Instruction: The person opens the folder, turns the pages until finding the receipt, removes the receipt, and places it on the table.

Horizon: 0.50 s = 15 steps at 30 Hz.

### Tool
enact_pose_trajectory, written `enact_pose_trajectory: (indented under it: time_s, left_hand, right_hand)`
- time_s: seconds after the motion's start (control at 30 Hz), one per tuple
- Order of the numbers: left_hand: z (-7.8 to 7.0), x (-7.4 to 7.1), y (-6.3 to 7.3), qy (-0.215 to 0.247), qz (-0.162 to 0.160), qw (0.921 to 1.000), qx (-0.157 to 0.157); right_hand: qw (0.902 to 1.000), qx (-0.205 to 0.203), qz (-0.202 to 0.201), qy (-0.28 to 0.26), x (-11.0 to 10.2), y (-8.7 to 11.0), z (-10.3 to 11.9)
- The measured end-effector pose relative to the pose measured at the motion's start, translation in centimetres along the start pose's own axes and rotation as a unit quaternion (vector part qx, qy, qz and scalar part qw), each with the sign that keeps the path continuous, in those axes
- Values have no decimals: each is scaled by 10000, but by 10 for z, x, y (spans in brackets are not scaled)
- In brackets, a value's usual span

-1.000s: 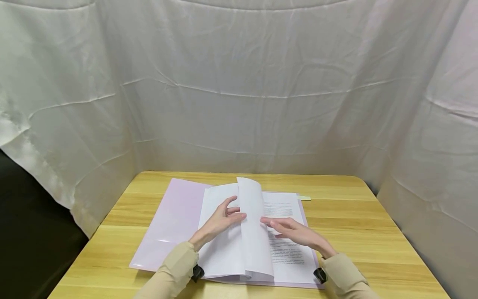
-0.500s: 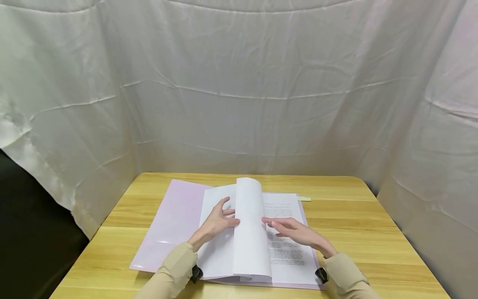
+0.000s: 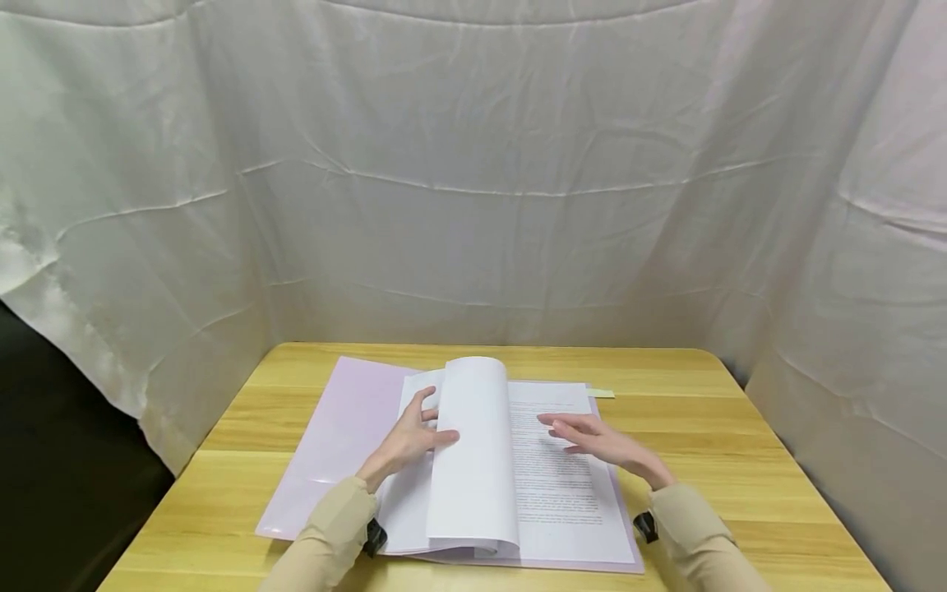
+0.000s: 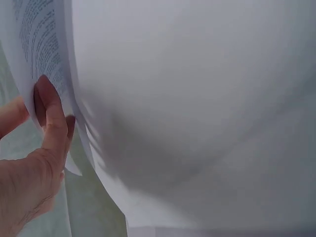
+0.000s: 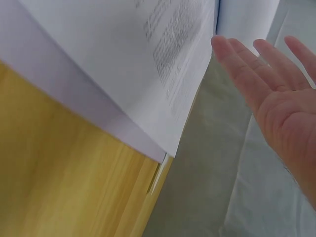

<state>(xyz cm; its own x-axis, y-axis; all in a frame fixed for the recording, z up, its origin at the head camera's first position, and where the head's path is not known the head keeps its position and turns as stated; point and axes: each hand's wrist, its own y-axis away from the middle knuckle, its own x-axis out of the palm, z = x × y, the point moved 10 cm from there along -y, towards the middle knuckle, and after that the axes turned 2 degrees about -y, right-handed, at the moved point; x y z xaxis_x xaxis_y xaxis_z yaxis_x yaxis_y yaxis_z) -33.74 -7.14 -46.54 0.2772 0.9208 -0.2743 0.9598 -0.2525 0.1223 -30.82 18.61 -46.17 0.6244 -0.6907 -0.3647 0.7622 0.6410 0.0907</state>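
Observation:
A lilac folder [image 3: 348, 427] lies open on the table with white sheets inside. My left hand [image 3: 399, 444] pinches the edge of a curling white sheet [image 3: 475, 460], thumb on top and fingers beneath. In the left wrist view, the thumb and fingers of the left hand [image 4: 42, 163] lie on both sides of that sheet, whose underside bears print. To the right lies a printed page [image 3: 558, 485]. Over it hovers my right hand [image 3: 602, 440], fingers extended and holding nothing. The right wrist view shows the right hand [image 5: 276, 94] palm visible, apart from the paper.
A pale yellow-green tab [image 3: 602, 394] sticks out past the folder's upper right edge. The wooden table [image 3: 710, 460] extends around the folder. Grey-white curtains [image 3: 473, 181] hang behind and at both sides. A dark area [image 3: 66, 469] shows at the left.
The left hand has drawn the curled sheet leftward, uncovering more of the printed page. The right hand has left the sheet's bend and moved right.

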Motion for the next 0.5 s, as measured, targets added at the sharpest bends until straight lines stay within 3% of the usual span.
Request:
enact_pose_trajectory:
  time_s: [0.27, 0.5]
  left_hand:
    - [5, -13, 0, -353, 146, 9993, -11]
    - [9, -26, -1, -1306, -49, 9914, -80]
  right_hand:
    - [9997, 154, -155, -70, -18, -7, -11]
    - [9984, 301, -468, -63, -33, -16, -20]
